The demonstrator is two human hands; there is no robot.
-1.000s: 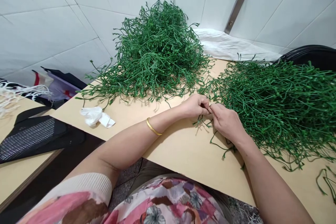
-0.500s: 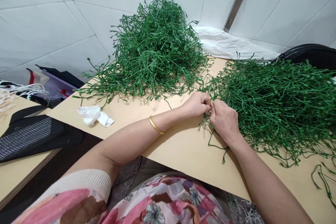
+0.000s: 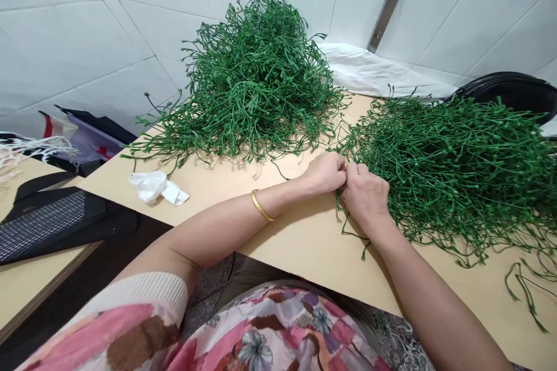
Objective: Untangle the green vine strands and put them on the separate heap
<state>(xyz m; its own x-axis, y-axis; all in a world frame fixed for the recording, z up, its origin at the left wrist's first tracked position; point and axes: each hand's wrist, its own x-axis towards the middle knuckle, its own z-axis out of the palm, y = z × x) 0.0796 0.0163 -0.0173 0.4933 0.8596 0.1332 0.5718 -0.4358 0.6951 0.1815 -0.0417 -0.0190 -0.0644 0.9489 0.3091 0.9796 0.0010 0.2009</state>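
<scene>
My left hand (image 3: 326, 174), with a gold bracelet (image 3: 261, 206) near its wrist, pinches a thin green cord at its fingertips. Touching it fingertip to fingertip, my right hand (image 3: 368, 194) is closed on the same bit of cord, most of which the fingers hide. Below the right hand a strand of green cord (image 3: 355, 235) trails onto the table. Just right of my hands spreads a wide heap of green cords (image 3: 456, 168) with small knobbed ends. A taller mound of such cords (image 3: 261, 81) stands behind them to the left.
Crumpled white tissue (image 3: 150, 186) lies on the tan table (image 3: 291, 237) at left. White sheeting (image 3: 383, 72) and a black rounded object (image 3: 507, 93) sit along the tiled wall. A black mesh item (image 3: 47, 223) is on another table, with white cords (image 3: 39, 148) nearby.
My hands stay pressed together at nearly the same spot, the right one turned slightly. The dangling cord below has shifted up a little. The whole view has moved slightly.
</scene>
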